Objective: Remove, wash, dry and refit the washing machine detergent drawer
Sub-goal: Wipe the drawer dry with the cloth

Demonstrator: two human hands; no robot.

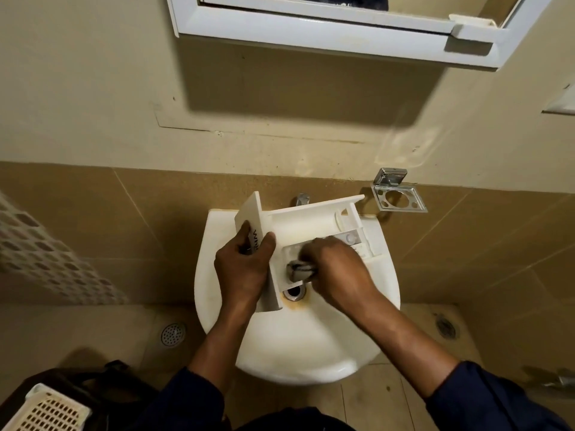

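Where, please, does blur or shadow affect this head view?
Head view: the right hand is motion-blurred inside the drawer; the left hand is sharper; the cabinet throws a hard shadow on the wall; straight lines bow near the edges.

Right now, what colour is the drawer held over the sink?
The drawer is white, with dark lettering on its front panel; the head view shows it best.

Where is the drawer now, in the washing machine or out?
Out. The left hand grips its front panel and holds the drawer over the sink; the right hand reaches inside it.
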